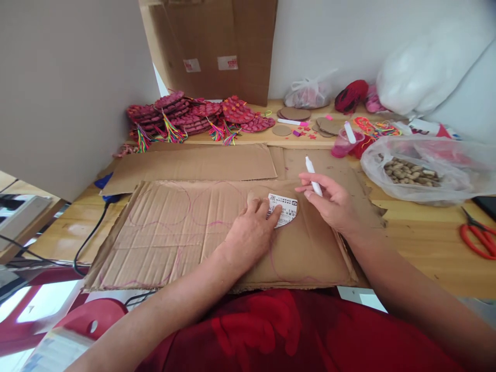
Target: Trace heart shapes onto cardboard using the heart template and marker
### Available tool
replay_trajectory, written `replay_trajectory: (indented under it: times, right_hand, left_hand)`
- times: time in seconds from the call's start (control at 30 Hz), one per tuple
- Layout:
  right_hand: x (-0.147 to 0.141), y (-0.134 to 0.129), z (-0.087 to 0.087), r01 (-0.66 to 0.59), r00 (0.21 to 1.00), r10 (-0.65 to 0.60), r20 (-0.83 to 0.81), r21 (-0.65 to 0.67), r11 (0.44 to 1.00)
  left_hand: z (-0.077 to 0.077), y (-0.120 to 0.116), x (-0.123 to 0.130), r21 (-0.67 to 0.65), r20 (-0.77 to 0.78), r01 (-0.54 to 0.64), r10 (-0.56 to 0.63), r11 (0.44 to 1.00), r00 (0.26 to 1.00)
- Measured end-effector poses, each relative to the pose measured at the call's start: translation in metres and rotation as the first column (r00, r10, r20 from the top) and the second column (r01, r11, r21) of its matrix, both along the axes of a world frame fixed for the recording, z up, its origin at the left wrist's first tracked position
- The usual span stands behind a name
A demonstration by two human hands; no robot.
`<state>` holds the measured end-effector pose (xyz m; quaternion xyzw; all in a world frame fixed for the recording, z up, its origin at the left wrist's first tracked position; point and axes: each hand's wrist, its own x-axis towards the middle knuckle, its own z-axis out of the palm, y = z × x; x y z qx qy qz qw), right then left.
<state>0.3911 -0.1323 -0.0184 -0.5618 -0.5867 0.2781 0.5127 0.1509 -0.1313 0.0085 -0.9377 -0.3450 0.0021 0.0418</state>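
A large sheet of corrugated cardboard (155, 253) lies before me with faint purple curved outlines drawn on it. My left hand (251, 227) rests on a cardboard disc (284, 206) near the sheet's top edge, pressing it down with its fingers spread. A white printed label with a barcode covers much of the disc. Between the fingers of my right hand (329, 199) is a white marker pen (313, 175), raised above the sheet with its tip pointing up and away from me.
Behind the sheet lie more cardboard pieces (201, 163). Stacks of red decorated discs with colourful tassels (186, 116) stand at the back left. Right of me are a plastic bag of peanuts (411, 173), red-handled scissors (480, 235) and a pink cup (344, 144).
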Motion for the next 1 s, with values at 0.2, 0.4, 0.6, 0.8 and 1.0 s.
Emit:
replay_trajectory:
  times: [0.2, 0.4, 0.6, 0.8, 1.0]
  right_hand:
    - [-0.004, -0.003, -0.002, -0.044, 0.957, 0.05, 0.286, -0.027, 0.999]
    - [-0.001, 0.0, 0.004, -0.019, 0.99, 0.017, 0.138, 0.015, 1.0]
    - [0.0, 0.009, 0.041, -0.055, 0.986, 0.052, 0.161, 0.013, 0.998]
    - [-0.043, 0.026, 0.073, -0.174, 0.941, 0.172, 0.291, -0.021, 0.985]
    - [-0.086, 0.051, 0.077, -0.38, 0.818, 0.39, 0.422, -0.111, 0.918]
  left_hand:
    - [0.012, 0.005, 0.002, -0.031, -0.031, 0.024, -0.025, 0.999, 0.999]
    - [0.02, 0.0, 0.018, 0.027, -0.117, 0.001, 0.002, 1.0, 0.993]
    - [0.01, -0.007, 0.03, 0.035, -0.08, -0.079, 0.081, 0.996, 0.993]
    - [0.007, -0.01, 0.028, 0.094, -0.061, -0.079, 0.085, 0.992, 0.995]
    - [0.001, -0.012, 0.028, 0.141, -0.053, -0.051, 0.059, 0.989, 0.997]
